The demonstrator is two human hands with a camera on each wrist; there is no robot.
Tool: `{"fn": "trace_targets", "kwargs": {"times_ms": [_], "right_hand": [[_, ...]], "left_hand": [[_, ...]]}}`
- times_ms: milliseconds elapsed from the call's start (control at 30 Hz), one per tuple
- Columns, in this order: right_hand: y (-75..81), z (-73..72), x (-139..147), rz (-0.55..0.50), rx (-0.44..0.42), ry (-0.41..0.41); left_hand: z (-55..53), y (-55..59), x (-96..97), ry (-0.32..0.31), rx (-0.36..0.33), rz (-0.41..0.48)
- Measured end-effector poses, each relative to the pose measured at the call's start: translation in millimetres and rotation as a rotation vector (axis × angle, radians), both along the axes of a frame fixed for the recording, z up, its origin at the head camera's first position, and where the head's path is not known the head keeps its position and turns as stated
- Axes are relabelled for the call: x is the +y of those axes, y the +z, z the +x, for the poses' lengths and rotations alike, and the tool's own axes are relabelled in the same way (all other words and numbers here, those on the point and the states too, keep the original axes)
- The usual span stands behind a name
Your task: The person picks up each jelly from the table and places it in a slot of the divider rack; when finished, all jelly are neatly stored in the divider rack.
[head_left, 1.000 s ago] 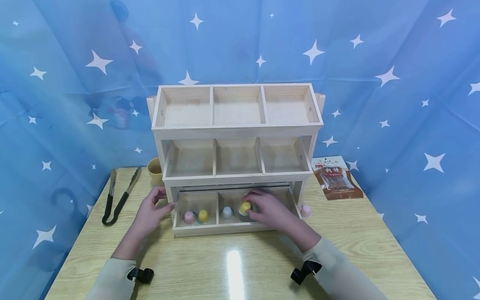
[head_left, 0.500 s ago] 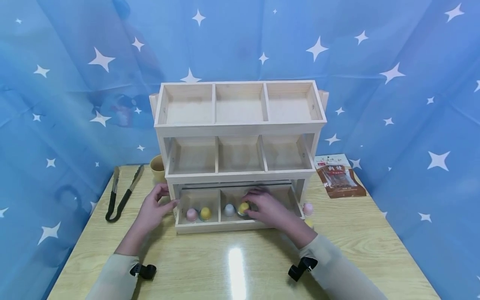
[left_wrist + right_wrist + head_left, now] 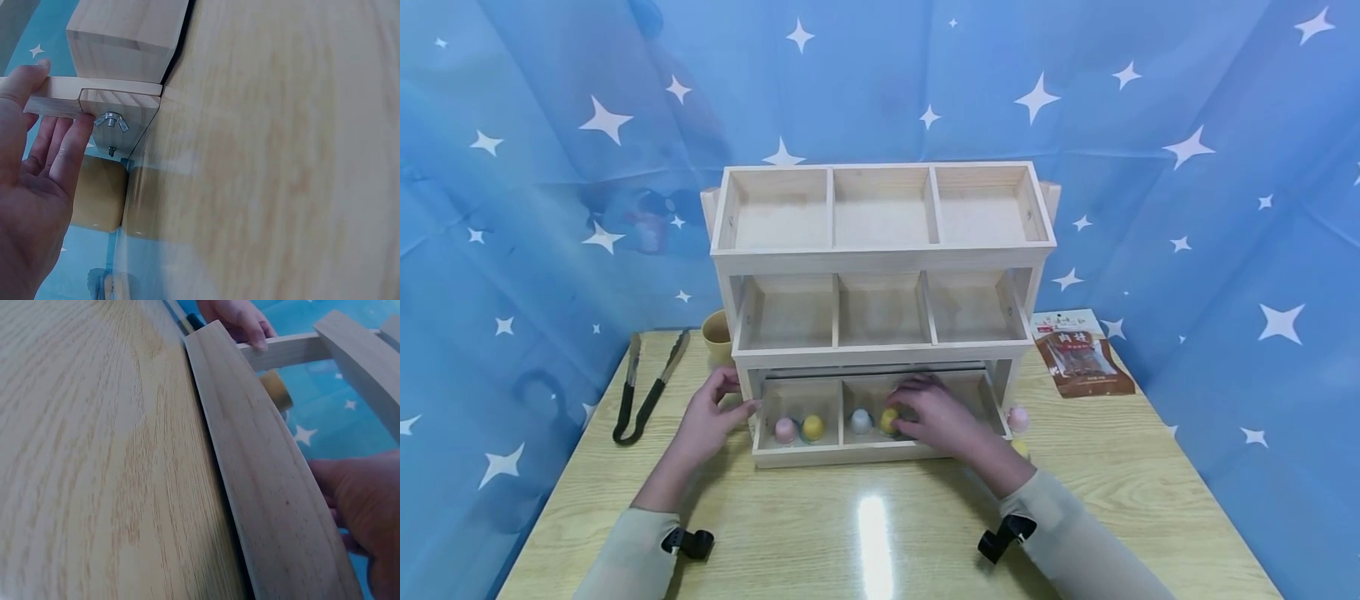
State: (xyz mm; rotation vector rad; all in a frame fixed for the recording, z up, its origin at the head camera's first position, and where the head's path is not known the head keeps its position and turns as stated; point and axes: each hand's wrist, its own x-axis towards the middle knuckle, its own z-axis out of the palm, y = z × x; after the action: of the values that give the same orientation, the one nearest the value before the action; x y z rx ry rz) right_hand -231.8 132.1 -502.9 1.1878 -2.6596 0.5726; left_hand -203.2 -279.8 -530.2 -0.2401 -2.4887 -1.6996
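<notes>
A pale wooden three-tier shelf (image 3: 883, 261) stands at the table's back. My left hand (image 3: 706, 423) grips its left upright, thumb and fingers on opposite sides of the wood in the left wrist view. My right hand (image 3: 943, 421) reaches into the bottom tray (image 3: 850, 454) and pinches a small yellow capsule ball (image 3: 888, 420) in the middle compartment. A pale blue-white ball (image 3: 861, 422) lies just left of it. The left compartment holds a pink ball (image 3: 786, 430) and another yellow ball (image 3: 812, 428). In the right wrist view, the tray's front board hides my fingertips.
Black-handled tongs (image 3: 643, 408) lie at the left, near a tan cup (image 3: 717, 333) beside the shelf. At the right are a brown snack packet (image 3: 1078, 358), a pink ball (image 3: 1018, 418) and a partly hidden yellow ball (image 3: 1020, 447). A starry blue curtain (image 3: 880, 83) surrounds the table.
My right hand has brought the yellow capsule ball lower and a little left, closer to the pale ball. The left hand keeps its grip on the upright. The head view has shifted slightly.
</notes>
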Motion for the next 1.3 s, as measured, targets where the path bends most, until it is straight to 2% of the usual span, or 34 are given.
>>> {"fn": "trace_targets", "kwargs": {"times_ms": [300,533,800,900,1100,1200,1300], "right_hand": [[-1.6,5.9,9.5,-0.173,0.044,-0.003],[7.5,23.5,25.4,-0.254,-0.11,-0.081],[17.5,46.8,51.6,-0.268,-0.155,-0.172],[16.2,55.6,66.9,-0.278,-0.119,-0.213],[11.1,68.1,97.8,-0.324,-0.005,-0.238],[6.4,72.7,112.4,-0.337,0.006,-0.272],[3.0,77.2,125.5,-0.335,-0.036,-0.319]], "left_hand": [[-0.4,0.3,-0.8,-0.007,0.0,-0.008],[0.3,-1.4,-0.6,-0.008,0.0,-0.012],[1.7,-0.9,0.0,-0.009,-0.009,0.006],[2.6,-2.1,0.5,-0.008,-0.01,0.002],[2.4,-2.7,0.7,-0.011,0.006,0.009],[1.9,-2.2,0.3,-0.008,0.006,0.004],[1.5,-2.1,-0.3,-0.004,0.0,0.001]]}}
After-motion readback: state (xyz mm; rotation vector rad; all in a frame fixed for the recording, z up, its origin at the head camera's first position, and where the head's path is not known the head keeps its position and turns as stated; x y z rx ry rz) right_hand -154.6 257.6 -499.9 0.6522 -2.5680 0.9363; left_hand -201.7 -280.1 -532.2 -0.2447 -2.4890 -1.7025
